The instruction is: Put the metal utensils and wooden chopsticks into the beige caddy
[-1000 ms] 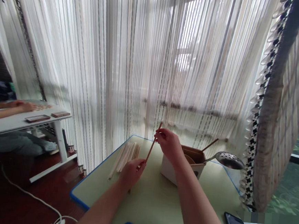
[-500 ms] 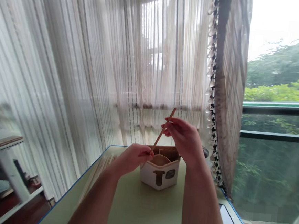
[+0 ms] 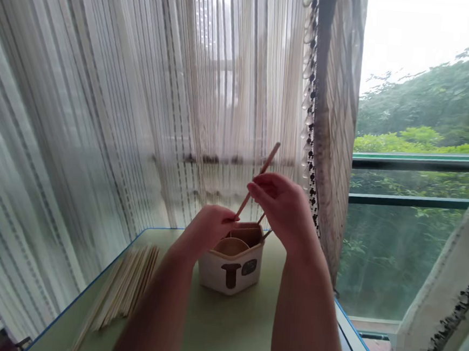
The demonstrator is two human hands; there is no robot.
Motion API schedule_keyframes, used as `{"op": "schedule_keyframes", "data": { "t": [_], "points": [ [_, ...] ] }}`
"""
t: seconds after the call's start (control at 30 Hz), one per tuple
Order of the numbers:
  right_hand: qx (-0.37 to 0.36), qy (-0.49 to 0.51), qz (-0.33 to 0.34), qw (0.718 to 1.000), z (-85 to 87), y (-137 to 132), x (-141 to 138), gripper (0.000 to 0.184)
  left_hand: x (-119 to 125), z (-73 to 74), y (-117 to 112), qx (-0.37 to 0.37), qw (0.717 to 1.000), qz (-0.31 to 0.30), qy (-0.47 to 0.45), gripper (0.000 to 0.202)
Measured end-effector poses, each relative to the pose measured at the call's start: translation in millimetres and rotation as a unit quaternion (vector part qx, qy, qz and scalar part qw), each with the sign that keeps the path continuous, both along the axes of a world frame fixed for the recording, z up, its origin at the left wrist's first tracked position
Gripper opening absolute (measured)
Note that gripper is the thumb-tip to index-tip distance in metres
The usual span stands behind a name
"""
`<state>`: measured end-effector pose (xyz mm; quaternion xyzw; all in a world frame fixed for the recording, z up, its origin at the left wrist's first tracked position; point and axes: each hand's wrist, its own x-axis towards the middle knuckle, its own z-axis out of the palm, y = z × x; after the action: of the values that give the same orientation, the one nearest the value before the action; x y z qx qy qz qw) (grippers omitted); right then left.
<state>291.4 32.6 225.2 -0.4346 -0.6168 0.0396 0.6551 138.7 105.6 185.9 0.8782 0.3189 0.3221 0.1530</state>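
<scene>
A brown wooden chopstick (image 3: 270,158) slants up above a white holder (image 3: 214,274) with a brown inside divided into compartments. My left hand (image 3: 209,230) pinches its lower part at the holder's back left rim. Higher on the same stick, the fingers of my right hand (image 3: 279,203) are closed round it, and its top end sticks out above them. Two thin sticks show partly behind my right hand at the holder's right side. Left of my left forearm, a loose row of pale and brown chopsticks (image 3: 129,281) lies on the table.
The pale green table (image 3: 230,332) has a blue edge. A flat dark-screened device (image 3: 350,349) lies at its right front edge. String curtains (image 3: 134,108) hang just behind the table, and a window with a railing (image 3: 411,203) is at the right.
The view has turned a little to the right, and more of the chopstick row shows. More of the held chopstick now sticks out above my right hand. Both hands still grip it.
</scene>
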Motion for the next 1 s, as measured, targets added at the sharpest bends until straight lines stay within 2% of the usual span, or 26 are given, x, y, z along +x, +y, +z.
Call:
{"op": "schedule_keyframes", "data": {
  "t": [0.07, 0.13, 0.23, 0.37, 0.53, 0.83, 1.0],
  "points": [
    [-0.015, -0.009, -0.076, 0.997, 1.0, 2.3, -0.8, 0.018, 3.3, -2.2, 1.7, -0.004, 0.999, 0.0, -0.037, 0.025],
    [-0.039, -0.013, -0.121, 0.992, 1.0, 4.8, 0.0, 0.02, 6.8, -5.2, 4.6, -0.029, 0.996, -0.014, -0.079, 0.027],
    [-0.057, -0.001, -0.098, 0.994, -0.7, 8.6, 1.0, 0.022, 12.8, -11.6, 11.1, -0.034, 0.992, -0.019, -0.12, 0.027],
    [-0.033, -0.015, -0.047, 0.998, -3.9, 15.5, -2.3, 0.029, 19.8, -21.6, 22.3, 0.004, 0.989, -0.004, -0.146, 0.026],
    [0.027, -0.039, -0.06, 0.997, -4.5, 23.0, -9.9, 0.021, 22.6, -31.7, 34.7, 0.03, 0.987, 0.007, -0.158, 0.025],
    [0.011, -0.066, -0.082, 0.994, -9.0, 37.1, -18.4, 0.019, 19.2, -43.2, 47.4, 0.032, 0.993, 0.008, -0.114, 0.021],
    [0.005, -0.037, -0.099, 0.994, -18.0, 53.0, -11.7, 0.024, 16.7, -49.6, 55.7, -0.024, 0.984, -0.02, -0.177, 0.025]
  ]
}}
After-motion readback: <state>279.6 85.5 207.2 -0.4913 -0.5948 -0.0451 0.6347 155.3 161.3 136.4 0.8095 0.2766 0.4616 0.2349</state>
